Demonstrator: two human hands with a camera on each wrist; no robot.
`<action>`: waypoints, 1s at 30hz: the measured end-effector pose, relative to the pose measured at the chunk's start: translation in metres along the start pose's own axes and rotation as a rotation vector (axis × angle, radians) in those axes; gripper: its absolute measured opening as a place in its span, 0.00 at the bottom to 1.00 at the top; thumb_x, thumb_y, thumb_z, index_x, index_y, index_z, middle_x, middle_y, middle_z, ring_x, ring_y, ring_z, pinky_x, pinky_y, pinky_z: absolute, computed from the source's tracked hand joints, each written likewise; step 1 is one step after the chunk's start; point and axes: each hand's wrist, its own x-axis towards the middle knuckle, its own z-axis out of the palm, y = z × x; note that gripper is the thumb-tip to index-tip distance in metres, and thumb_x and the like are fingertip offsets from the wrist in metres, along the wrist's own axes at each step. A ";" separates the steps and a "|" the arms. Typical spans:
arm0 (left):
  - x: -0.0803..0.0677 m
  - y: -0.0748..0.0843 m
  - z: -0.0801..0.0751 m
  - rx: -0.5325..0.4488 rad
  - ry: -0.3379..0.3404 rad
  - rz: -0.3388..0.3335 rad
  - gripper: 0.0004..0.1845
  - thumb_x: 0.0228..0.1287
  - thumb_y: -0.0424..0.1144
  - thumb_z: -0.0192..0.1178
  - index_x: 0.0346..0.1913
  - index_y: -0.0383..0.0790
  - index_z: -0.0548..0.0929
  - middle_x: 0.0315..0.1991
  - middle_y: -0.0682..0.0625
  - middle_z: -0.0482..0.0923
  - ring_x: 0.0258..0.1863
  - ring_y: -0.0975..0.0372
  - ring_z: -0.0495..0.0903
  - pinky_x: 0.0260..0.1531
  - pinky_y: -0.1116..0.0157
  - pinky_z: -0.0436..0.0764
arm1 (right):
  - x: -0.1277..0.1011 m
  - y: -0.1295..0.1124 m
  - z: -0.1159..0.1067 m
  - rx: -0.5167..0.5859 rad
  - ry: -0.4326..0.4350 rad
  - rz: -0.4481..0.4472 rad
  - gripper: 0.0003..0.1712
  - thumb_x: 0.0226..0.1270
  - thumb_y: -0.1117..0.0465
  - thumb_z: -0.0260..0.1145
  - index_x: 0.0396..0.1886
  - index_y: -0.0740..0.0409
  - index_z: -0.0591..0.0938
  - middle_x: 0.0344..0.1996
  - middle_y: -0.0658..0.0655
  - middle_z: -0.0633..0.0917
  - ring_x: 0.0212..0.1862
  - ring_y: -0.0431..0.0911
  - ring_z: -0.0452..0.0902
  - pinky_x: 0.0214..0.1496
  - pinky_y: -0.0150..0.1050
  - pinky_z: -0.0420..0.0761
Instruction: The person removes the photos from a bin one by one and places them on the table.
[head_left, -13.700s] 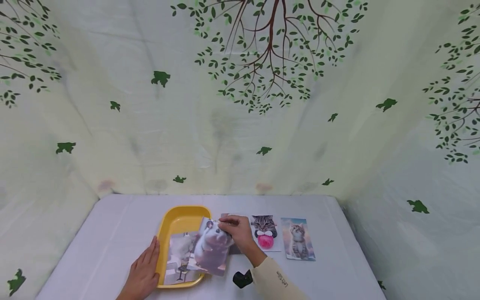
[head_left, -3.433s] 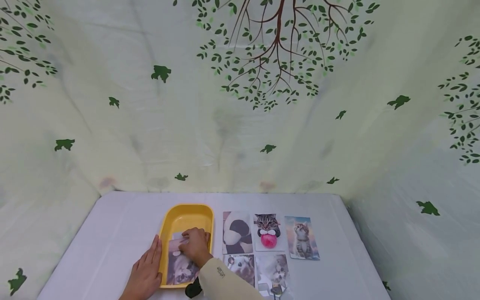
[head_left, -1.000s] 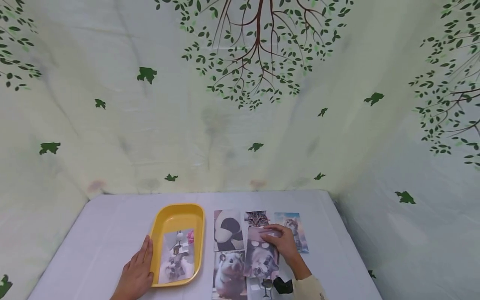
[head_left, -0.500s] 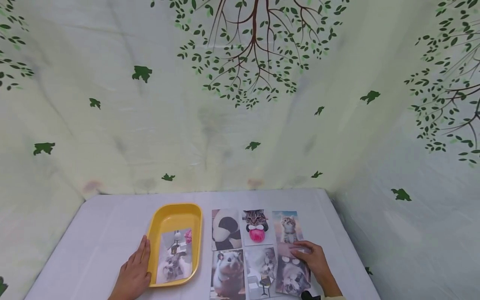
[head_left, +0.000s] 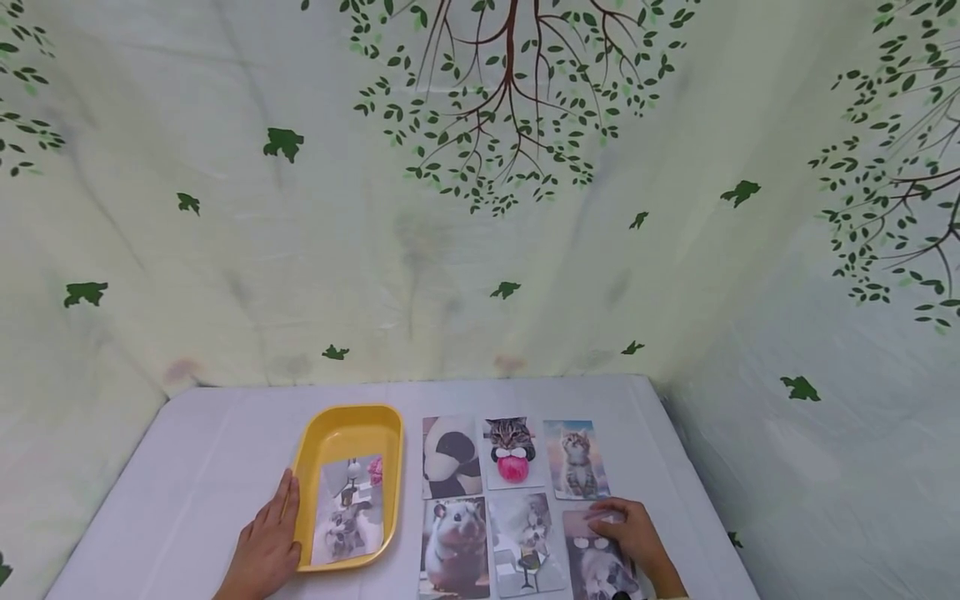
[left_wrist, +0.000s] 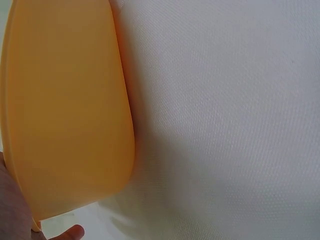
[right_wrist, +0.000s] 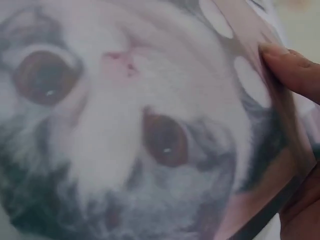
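Right hand [head_left: 630,533] holds the top edge of a puppy photo [head_left: 600,567], fingertips [right_wrist: 287,67] curled on it; the photo lies at the right end of the near row on the white table [head_left: 210,450], beside the kitten-with-glass photo [head_left: 525,542]. Left hand [head_left: 266,550] lies flat, fingers straight, against the left wall of the yellow tray [head_left: 348,425], which holds one more photo [head_left: 348,508].

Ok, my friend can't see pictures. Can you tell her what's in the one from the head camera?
A person's right hand rests on an animal photo at the end of two rows of animal photos on a white table. The left hand rests against a yellow tray holding another photo. A leafy tree-print cloth hangs behind.
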 end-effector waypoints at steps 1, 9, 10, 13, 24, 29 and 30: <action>0.000 0.000 0.000 -0.002 -0.001 -0.001 0.48 0.54 0.31 0.53 0.74 0.26 0.38 0.77 0.41 0.24 0.60 0.34 0.62 0.50 0.33 0.65 | 0.000 0.001 0.001 -0.030 -0.002 -0.013 0.16 0.52 0.60 0.75 0.40 0.63 0.86 0.41 0.57 0.86 0.50 0.53 0.79 0.53 0.49 0.77; -0.003 -0.003 0.001 -0.005 0.007 -0.007 0.48 0.54 0.31 0.54 0.74 0.25 0.39 0.77 0.41 0.25 0.60 0.34 0.62 0.50 0.33 0.65 | -0.005 -0.002 0.010 -0.218 0.111 -0.107 0.13 0.49 0.62 0.76 0.36 0.59 0.87 0.34 0.54 0.87 0.45 0.55 0.81 0.51 0.52 0.77; -0.003 -0.003 0.001 -0.005 0.006 -0.008 0.48 0.54 0.31 0.54 0.74 0.25 0.39 0.77 0.41 0.25 0.60 0.34 0.61 0.50 0.33 0.65 | -0.005 -0.002 0.011 -0.240 0.125 -0.117 0.13 0.48 0.62 0.76 0.36 0.58 0.87 0.33 0.52 0.87 0.44 0.53 0.81 0.51 0.50 0.78; -0.003 -0.003 0.002 -0.008 0.006 -0.013 0.47 0.54 0.31 0.54 0.74 0.25 0.40 0.77 0.41 0.25 0.60 0.34 0.61 0.50 0.33 0.64 | -0.007 -0.003 0.013 -0.280 0.146 -0.165 0.13 0.46 0.64 0.77 0.35 0.57 0.86 0.33 0.48 0.85 0.42 0.50 0.81 0.49 0.48 0.78; -0.003 -0.003 0.001 0.004 0.033 0.007 0.48 0.54 0.32 0.54 0.74 0.27 0.40 0.77 0.40 0.30 0.59 0.36 0.63 0.50 0.34 0.65 | 0.006 -0.053 0.045 -0.212 0.186 -0.401 0.09 0.50 0.68 0.74 0.33 0.56 0.86 0.34 0.48 0.84 0.41 0.50 0.80 0.46 0.51 0.79; -0.003 -0.002 0.000 0.002 0.040 0.009 0.47 0.54 0.31 0.54 0.74 0.27 0.41 0.77 0.39 0.33 0.60 0.36 0.63 0.50 0.33 0.65 | 0.022 -0.119 0.098 -0.175 0.031 -0.685 0.07 0.54 0.66 0.72 0.35 0.58 0.86 0.34 0.51 0.85 0.40 0.50 0.81 0.46 0.46 0.80; -0.004 -0.001 0.001 -0.001 0.040 0.011 0.47 0.54 0.31 0.54 0.74 0.26 0.41 0.77 0.39 0.34 0.60 0.35 0.62 0.50 0.33 0.65 | 0.024 -0.135 0.109 -0.174 -0.022 -0.722 0.07 0.56 0.65 0.71 0.36 0.59 0.86 0.35 0.52 0.85 0.41 0.50 0.81 0.47 0.45 0.80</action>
